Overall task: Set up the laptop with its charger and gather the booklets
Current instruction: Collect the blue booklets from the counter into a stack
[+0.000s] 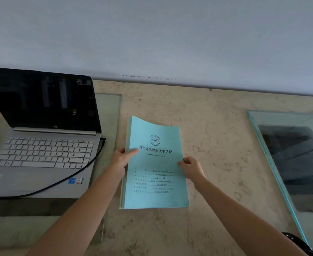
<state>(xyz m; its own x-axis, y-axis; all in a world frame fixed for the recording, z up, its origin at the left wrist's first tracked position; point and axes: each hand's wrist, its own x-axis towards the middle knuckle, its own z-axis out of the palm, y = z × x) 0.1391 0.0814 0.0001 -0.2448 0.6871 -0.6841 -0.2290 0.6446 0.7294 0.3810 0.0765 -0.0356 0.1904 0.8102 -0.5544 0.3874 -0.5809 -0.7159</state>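
The left hand (pixel 119 159) and right hand (pixel 191 168) each pinch a side edge of the blue booklets (pixel 154 182), stacked on the worktop (pixel 216 145); gathering looks nearly done. Left of the booklets the laptop (pixel 41 154) stands open, charger cable (pixel 103 140) plugged in. Right of them is bare stone, then a glass sheet (pixel 290 163); beyond, the wall (pixel 170 43).

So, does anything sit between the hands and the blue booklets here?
Nothing visible does. The left hand and right hand already pinch the blue booklets at their side edges. The charger cable lies across the laptop to the left, apart from the stack.
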